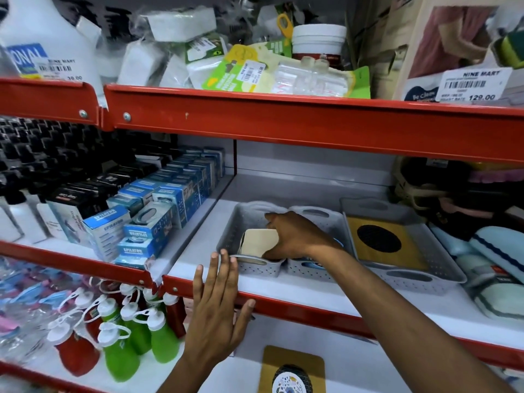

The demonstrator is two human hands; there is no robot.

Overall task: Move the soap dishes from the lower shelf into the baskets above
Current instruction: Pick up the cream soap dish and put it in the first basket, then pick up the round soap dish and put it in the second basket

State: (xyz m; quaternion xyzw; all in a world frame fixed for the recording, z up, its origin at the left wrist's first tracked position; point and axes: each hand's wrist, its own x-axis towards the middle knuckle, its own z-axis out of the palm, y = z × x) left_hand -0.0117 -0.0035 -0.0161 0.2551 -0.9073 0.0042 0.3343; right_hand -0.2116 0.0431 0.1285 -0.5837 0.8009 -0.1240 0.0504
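Soap dish: a cream one (261, 241) stands on edge inside the left grey basket (226, 239), at its near end; another on a yellow card (292, 370) lies on the lower shelf (354, 361) at 6 o'clock.
Right hand: the right hand (295, 235) reaches into the basket from 4 o'clock, fingers clasped around the cream dish.
Left hand: the left hand (218, 302) lies flat and released, fingertips touching the basket's front rim, palm over the red shelf lip (312, 310).
Risk: the dish may tip or wedge against what sits beside it on letting go; the light basket could slide back if the left hand lifts.
Neighbours: the middle basket (312, 268) sits at 3 o'clock; the wide basket (442, 276) beyond it holds a carded dish (380, 242).
Hidden: the right arm covers most of the middle basket; the lower dish is cut off by the frame's edge.
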